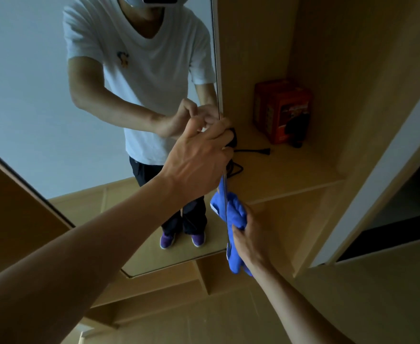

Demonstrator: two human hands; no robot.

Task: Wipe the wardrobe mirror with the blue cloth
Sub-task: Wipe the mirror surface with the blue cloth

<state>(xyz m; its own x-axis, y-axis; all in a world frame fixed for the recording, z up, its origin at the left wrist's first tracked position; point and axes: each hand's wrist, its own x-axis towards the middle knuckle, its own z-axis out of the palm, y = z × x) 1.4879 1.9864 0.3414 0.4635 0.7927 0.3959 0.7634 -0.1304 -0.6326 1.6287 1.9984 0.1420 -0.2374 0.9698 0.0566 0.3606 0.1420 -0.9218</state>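
Two hands reach in: left hand (199, 160) curls round the wardrobe mirror (55, 83) at its right edge; right hand (250, 234) clutches one bunched blue cloth (233, 212) against that edge, lower down. One red box (282, 111) sits on the shelf (291, 165).

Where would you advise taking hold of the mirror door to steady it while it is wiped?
Grip the mirror door by its free vertical edge, coming from the side of the open wardrobe. The panel is flat and thin with no handle visible, so only that edge lets fingers wrap round. The left hand holds it there, above the blue cloth in the right hand.
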